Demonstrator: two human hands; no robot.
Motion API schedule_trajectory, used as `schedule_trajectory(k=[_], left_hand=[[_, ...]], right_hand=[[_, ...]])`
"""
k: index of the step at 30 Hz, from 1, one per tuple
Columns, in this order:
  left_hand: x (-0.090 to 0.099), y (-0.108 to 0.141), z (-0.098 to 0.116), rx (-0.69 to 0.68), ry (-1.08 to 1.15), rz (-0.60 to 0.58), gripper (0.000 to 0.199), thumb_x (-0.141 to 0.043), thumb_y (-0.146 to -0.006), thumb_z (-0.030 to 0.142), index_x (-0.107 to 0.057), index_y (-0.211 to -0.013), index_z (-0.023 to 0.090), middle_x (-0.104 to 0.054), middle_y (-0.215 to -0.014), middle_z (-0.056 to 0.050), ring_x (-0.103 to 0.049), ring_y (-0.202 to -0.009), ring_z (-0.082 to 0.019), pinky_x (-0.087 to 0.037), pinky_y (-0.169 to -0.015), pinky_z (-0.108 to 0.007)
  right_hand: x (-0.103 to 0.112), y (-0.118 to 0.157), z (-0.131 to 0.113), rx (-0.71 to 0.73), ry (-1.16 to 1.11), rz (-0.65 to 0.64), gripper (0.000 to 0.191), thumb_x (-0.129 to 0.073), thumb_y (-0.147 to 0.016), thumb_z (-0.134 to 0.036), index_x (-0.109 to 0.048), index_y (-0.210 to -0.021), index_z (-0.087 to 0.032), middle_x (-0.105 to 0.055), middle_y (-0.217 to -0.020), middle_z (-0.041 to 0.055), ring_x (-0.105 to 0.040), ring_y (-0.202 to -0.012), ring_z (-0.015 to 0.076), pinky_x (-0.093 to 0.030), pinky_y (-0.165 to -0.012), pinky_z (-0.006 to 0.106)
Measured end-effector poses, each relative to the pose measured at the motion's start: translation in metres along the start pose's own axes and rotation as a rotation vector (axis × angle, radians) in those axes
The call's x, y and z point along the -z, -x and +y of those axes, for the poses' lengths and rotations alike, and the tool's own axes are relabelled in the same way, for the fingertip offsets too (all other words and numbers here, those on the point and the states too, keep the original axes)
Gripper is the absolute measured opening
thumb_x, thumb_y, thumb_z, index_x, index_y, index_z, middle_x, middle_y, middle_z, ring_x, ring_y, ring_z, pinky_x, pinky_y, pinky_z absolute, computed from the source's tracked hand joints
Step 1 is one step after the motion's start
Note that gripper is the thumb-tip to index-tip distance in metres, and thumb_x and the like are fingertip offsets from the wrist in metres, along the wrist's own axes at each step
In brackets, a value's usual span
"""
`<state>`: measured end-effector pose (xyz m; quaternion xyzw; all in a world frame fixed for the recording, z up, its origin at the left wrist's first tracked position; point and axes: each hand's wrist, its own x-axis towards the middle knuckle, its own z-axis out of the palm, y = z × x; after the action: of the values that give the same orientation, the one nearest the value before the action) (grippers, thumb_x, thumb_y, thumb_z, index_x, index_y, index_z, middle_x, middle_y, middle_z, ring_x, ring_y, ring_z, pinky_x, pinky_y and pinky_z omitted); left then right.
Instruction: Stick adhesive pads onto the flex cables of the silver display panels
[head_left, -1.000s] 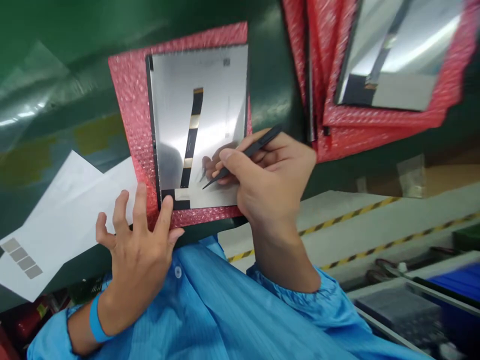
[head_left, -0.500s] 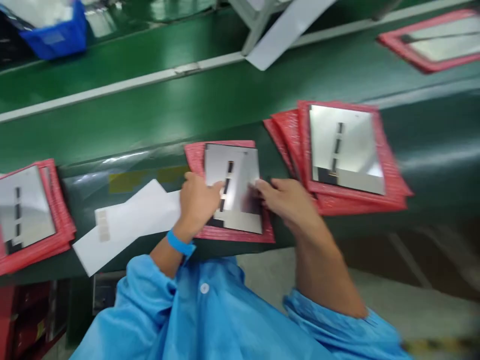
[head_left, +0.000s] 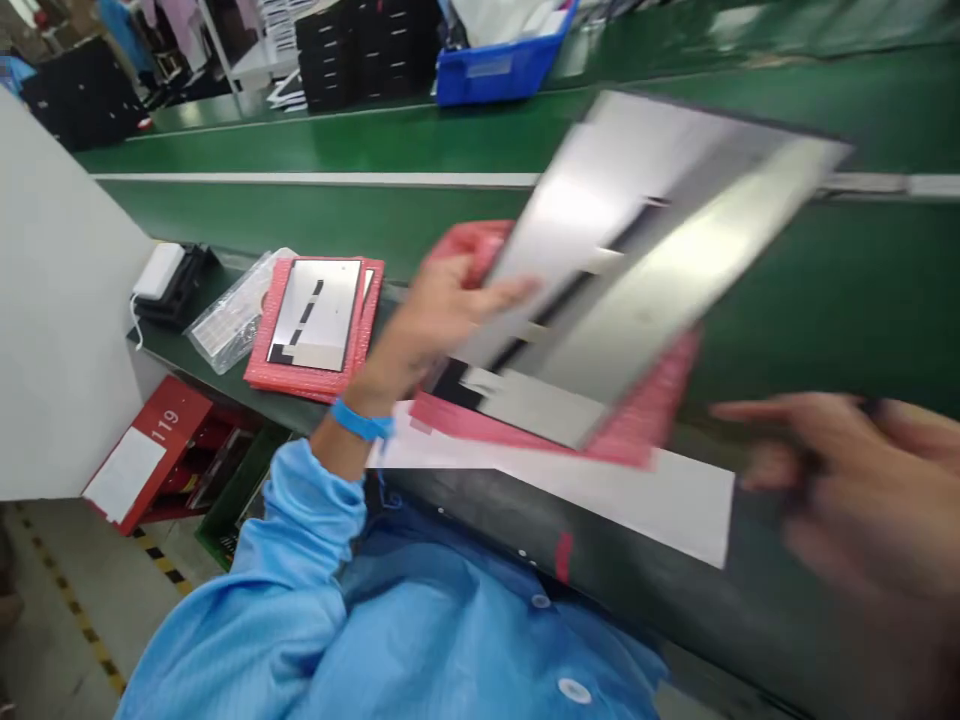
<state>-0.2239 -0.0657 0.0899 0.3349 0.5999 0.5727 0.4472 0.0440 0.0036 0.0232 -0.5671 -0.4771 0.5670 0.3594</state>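
Over the near bench, a tilted screen panel is gripped by its left side in the left hand, with red bubble wrap behind it and white paper below. Slipping seems the likeliest trouble: the far side looks unsupported, so the smooth panel might slide off the wrap if the grip loosens or the tilt steepens. A careless finger might also crease the dark ribbon strip. The left hand lays one digit across the panel's surface, its forearm slanting up from below. The right hand is apart, one finger pointing inward; blur hides whether it grips anything.
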Motion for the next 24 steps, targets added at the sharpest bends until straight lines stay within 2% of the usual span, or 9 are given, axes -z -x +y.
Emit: schedule_trajectory(k=[2,4,6,8,10,12,15,19,24], left_hand=[[0.074,0.003,0.015,-0.126,0.002,0.102,0.008,-0.073,-0.099,0.016,-0.074,-0.106,0.013,-0.078,-0.103,-0.005,-0.074,-0.103,-0.022,-0.057,-0.091,-0.032],[0.138,0.008,0.022,-0.239,-0.04,0.179,0.019,-0.075,-0.097,0.015,-0.074,-0.116,0.014,-0.079,-0.111,-0.006,-0.075,-0.108,-0.024,-0.059,-0.093,-0.032],[0.184,0.014,0.017,-0.232,-0.101,0.24,0.029,-0.076,-0.097,0.014,-0.073,-0.126,0.017,-0.079,-0.116,-0.007,-0.075,-0.109,-0.023,-0.06,-0.096,-0.032],[0.213,0.018,0.004,-0.15,-0.157,0.286,0.034,-0.075,-0.097,0.014,-0.071,-0.131,0.017,-0.078,-0.117,-0.007,-0.076,-0.106,-0.022,-0.061,-0.097,-0.032],[0.227,0.021,-0.014,-0.041,-0.222,0.335,0.034,-0.074,-0.099,0.02,-0.069,-0.133,0.016,-0.077,-0.119,-0.009,-0.075,-0.104,-0.022,-0.063,-0.094,-0.036],[0.236,0.022,-0.033,0.08,-0.311,0.403,0.035,-0.074,-0.102,0.032,-0.068,-0.133,0.016,-0.073,-0.124,-0.01,-0.074,-0.106,-0.023,-0.065,-0.093,-0.041],[0.245,0.023,-0.054,0.213,-0.472,0.551,0.041,-0.072,-0.104,0.042,-0.066,-0.136,0.017,-0.067,-0.137,-0.011,-0.069,-0.118,-0.026,-0.063,-0.1,-0.048],[0.256,0.026,-0.068,0.317,-0.614,0.673,0.046,-0.073,-0.102,0.042,-0.063,-0.141,0.019,-0.061,-0.148,-0.013,-0.064,-0.131,-0.03,-0.057,-0.11,-0.054],[0.254,0.024,-0.075,0.426,-0.515,0.547,0.039,-0.072,-0.103,0.044,-0.068,-0.132,0.018,-0.068,-0.136,-0.01,-0.069,-0.12,-0.027,-0.061,-0.102,-0.047]], right_hand=[[-0.065,0.006,-0.011,0.077,-0.005,-0.139,0.031,-0.088,-0.072,-0.055,-0.073,-0.071,-0.028,-0.054,-0.067,0.0044,-0.035,-0.052,0.0115,-0.02,-0.038,0.025],[-0.132,0.01,-0.017,0.092,0.007,-0.282,0.033,-0.085,-0.078,-0.052,-0.071,-0.073,-0.022,-0.064,-0.071,0.0035,-0.031,-0.048,0.0072,-0.02,-0.038,0.023],[-0.19,0.012,-0.015,0.092,0.037,-0.404,0.036,-0.08,-0.088,-0.051,-0.067,-0.077,-0.019,-0.07,-0.077,0.0038,-0.034,-0.047,0.006,-0.023,-0.039,0.022],[-0.235,0.014,-0.008,0.089,0.09,-0.486,0.04,-0.071,-0.098,-0.054,-0.066,-0.082,-0.017,-0.071,-0.082,0.0039,-0.034,-0.046,0.005,-0.024,-0.039,0.023],[-0.267,0.015,0.002,0.075,0.166,-0.536,0.044,-0.059,-0.107,-0.055,-0.066,-0.089,-0.016,-0.07,-0.084,0.0031,-0.035,-0.046,0.0049,-0.029,-0.04,0.022],[-0.287,0.015,0.013,0.057,0.261,-0.557,0.042,-0.055,-0.111,-0.053,-0.068,-0.099,-0.015,-0.07,-0.088,0.0023,-0.048,-0.052,0.0068,-0.042,-0.047,0.022],[-0.302,0.013,0.026,0.067,0.426,-0.537,0.036,-0.066,-0.107,-0.049,-0.069,-0.118,-0.015,-0.072,-0.107,0.0055,-0.07,-0.086,0.0162,-0.063,-0.076,0.033],[-0.311,0.007,0.033,0.108,0.605,-0.481,0.039,-0.071,-0.104,-0.046,-0.068,-0.131,-0.018,-0.068,-0.134,0.0112,-0.069,-0.119,0.0264,-0.061,-0.102,0.05],[-0.322,0.007,0.036,0.147,0.61,-0.556,0.039,-0.069,-0.105,-0.044,-0.067,-0.135,-0.02,-0.066,-0.14,0.0121,-0.069,-0.121,0.0264,-0.061,-0.103,0.049]])
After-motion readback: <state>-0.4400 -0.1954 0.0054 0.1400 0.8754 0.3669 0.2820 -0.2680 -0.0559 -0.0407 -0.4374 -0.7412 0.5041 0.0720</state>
